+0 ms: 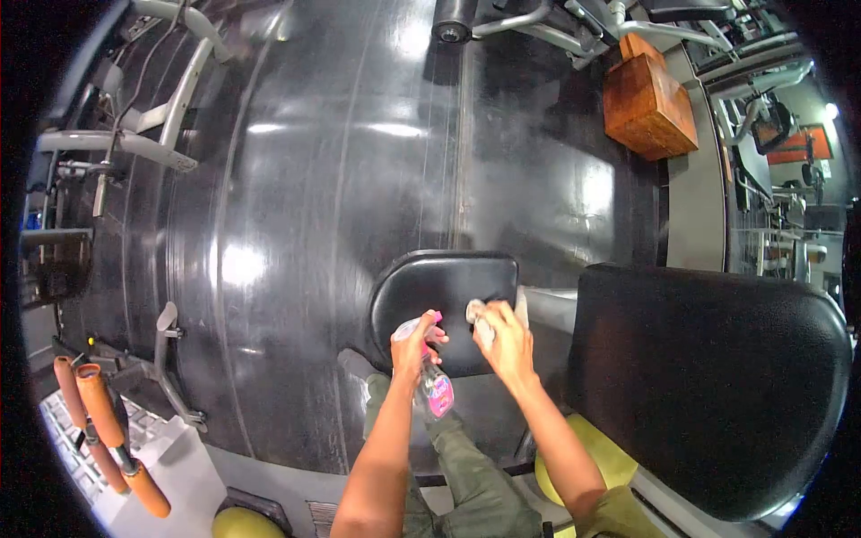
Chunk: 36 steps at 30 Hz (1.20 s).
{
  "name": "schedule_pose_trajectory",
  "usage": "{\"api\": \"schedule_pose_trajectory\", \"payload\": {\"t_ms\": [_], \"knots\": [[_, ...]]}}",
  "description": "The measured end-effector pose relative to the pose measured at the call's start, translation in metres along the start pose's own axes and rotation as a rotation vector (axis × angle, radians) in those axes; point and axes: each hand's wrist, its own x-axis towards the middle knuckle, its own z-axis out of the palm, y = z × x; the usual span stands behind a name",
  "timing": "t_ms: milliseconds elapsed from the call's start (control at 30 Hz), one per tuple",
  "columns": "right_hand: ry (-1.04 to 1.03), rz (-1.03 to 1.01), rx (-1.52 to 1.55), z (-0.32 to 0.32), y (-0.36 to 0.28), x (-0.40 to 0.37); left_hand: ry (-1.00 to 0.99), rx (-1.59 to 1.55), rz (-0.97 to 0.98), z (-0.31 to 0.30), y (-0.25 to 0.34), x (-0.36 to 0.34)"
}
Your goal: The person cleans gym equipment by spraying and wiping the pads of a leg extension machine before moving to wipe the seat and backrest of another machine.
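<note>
My left hand is wrapped round the neck of a spray bottle with a pink nozzle and a pink and blue label. Below the hand, its clear body hangs tilted over my legs. A crumpled pale cloth is bunched in my right hand, whose fingers are closed on it. Both hands are over a small black padded seat with a rounded left end. The cloth overlaps the seat's right half in this view.
A larger black padded bench stands at the right, joined by a metal bar. Orange wooden boxes lie at the upper right. Machine frames line the left, with orange-handled grips below. Yellow balls are near my legs.
</note>
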Motion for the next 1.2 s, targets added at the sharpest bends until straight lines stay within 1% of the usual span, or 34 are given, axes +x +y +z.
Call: {"api": "schedule_pose_trajectory", "payload": {"t_ms": [33,167,200,267,300,367,467,533,567,667,800,933,1067,1167,1200], "knots": [[0.007,-0.022,-0.015,-0.005,-0.003,-0.007,0.003,0.032,-0.014,0.0,0.001,-0.001],[0.017,0.062,0.015,-0.006,0.013,0.005,0.026,0.004,0.011,0.002,0.004,-0.003],[0.079,0.067,0.072,-0.005,0.015,0.017,0.023,0.009,0.018,0.002,0.003,-0.003],[0.17,0.034,0.052,-0.005,0.017,0.039,0.017,0.02,0.03,0.002,0.002,-0.002],[0.179,0.04,0.033,-0.004,0.02,0.046,0.021,0.029,0.014,0.001,0.001,-0.001],[0.194,0.035,0.047,-0.004,0.017,0.037,0.025,0.047,-0.017,0.0,-0.001,0.001],[0.183,0.043,0.074,-0.001,0.018,0.005,0.026,0.027,0.015,0.0,-0.003,0.002],[0.133,0.122,0.081,0.001,0.016,-0.019,0.019,0.03,0.011,0.0,-0.003,0.002],[0.115,0.12,0.094,-0.001,0.018,-0.025,0.017,0.032,0.009,-0.001,-0.003,0.003],[0.151,0.106,0.069,-0.003,0.027,-0.014,0.032,0.033,0.007,0.0,-0.004,0.003],[0.346,0.116,0.107,0.001,0.038,0.037,0.039,0.106,0.017,0.003,-0.001,0.0],[0.366,0.21,0.137,0.002,0.034,0.026,0.053,0.136,0.006,0.003,-0.001,0.001],[0.339,0.297,0.185,0.012,0.036,-0.023,0.05,0.128,0.01,0.002,-0.003,0.003],[0.336,0.343,0.274,0.009,0.04,-0.023,0.058,0.129,0.01,0.005,0.001,-0.001],[0.371,0.366,0.311,0.011,0.045,-0.014,0.063,0.13,0.01,0.006,0.002,-0.002]]}}
